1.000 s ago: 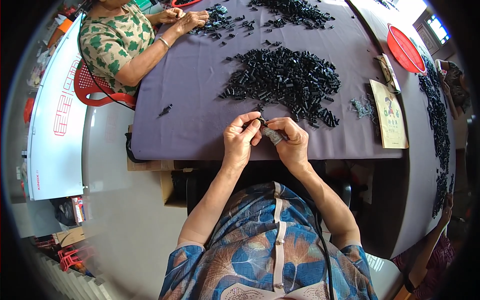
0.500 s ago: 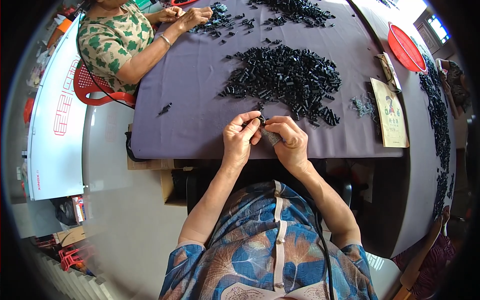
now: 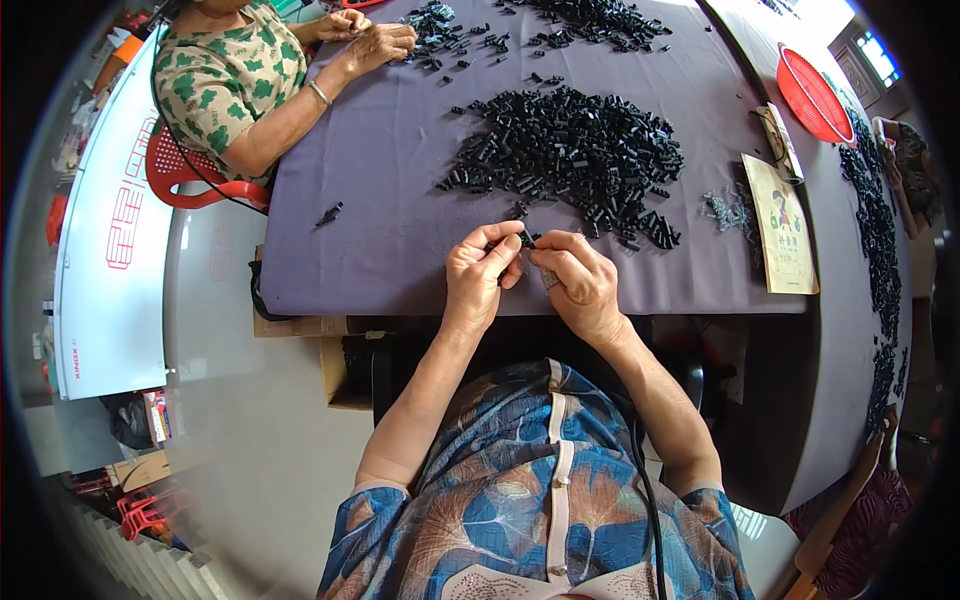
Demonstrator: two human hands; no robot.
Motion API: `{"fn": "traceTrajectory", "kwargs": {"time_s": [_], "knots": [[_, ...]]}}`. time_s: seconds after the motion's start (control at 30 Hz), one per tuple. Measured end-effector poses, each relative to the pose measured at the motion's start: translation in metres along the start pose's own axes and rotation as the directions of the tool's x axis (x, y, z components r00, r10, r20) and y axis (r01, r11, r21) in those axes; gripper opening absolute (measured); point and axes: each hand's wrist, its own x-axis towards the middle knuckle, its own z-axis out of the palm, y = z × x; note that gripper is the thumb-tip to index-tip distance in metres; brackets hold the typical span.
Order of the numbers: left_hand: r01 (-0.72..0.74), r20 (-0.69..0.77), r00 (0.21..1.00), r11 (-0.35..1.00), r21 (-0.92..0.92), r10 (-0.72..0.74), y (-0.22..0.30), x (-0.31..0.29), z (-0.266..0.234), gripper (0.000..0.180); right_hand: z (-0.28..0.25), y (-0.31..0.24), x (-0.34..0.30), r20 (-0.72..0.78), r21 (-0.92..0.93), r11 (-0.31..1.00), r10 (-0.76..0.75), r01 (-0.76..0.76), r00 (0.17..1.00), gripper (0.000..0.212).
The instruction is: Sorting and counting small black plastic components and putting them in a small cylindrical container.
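Note:
My left hand (image 3: 482, 270) pinches a small black plastic piece (image 3: 526, 239) between thumb and fingertips, just over the table's near edge. Beside it, my right hand (image 3: 582, 287) is closed, its fingertips bunched close to the piece's right side. What those right fingers hold, if anything, is too small to make out. Something grey (image 3: 549, 278), like a wrap, shows at a right finger. Right beyond my hands spreads a big heap of black plastic pieces (image 3: 575, 155), with a loose one (image 3: 520, 210) nearest my fingers.
Purple-grey cloth (image 3: 370, 250) covers the table. To the right are small clear parts (image 3: 728, 212), a booklet (image 3: 780, 225) and a red basket (image 3: 812, 95). A co-worker's hand (image 3: 380, 48) works at another pile, far left. Two black pieces (image 3: 329, 215) lie apart at left.
My right hand has shifted slightly, its fingers curling in and drawing a little off the black piece. My left hand keeps its pinch in place. The co-worker's hands moved slightly left.

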Motion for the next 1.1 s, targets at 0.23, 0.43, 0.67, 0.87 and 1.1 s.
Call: {"fn": "traceTrajectory", "kwargs": {"time_s": [0.23, 0.43, 0.67, 0.87, 1.1], "knots": [[-0.013, -0.008, 1.000, 1.000, 0.014, 0.013, 0.0006, -0.0003, 0.0025, 0.014, 0.0013, -0.0019, 0.0012, -0.031, 0.016, 1.000, 0.013, -0.013, 0.999, 0.032], [-0.025, -0.007, 1.000, 0.999, 0.031, 0.026, 0.0008, -0.0013, 0.0029, 0.015, 0.0023, -0.0009, -0.0008, -0.032, 0.016, 1.000, 0.025, -0.025, 0.999, 0.034], [-0.033, 0.001, 0.999, 0.999, 0.031, 0.033, -0.0014, -0.0001, 0.0029, 0.015, 0.0039, -0.0001, -0.0031, -0.088, 0.052, 0.993, 0.114, -0.110, 0.990, 0.034], [-0.025, -0.011, 1.000, 1.000, 0.018, 0.026, -0.0003, -0.0005, 0.0054, 0.015, 0.0045, -0.0049, -0.0032, -0.086, 0.116, 0.978, 0.183, -0.172, 0.979, 0.034], [-0.015, -0.006, 1.000, 1.000, 0.000, 0.015, 0.0001, 0.0007, 0.0044, 0.015, 0.0052, -0.0042, -0.0017, -0.094, 0.129, 0.966, 0.239, -0.226, 0.966, 0.032]]}}
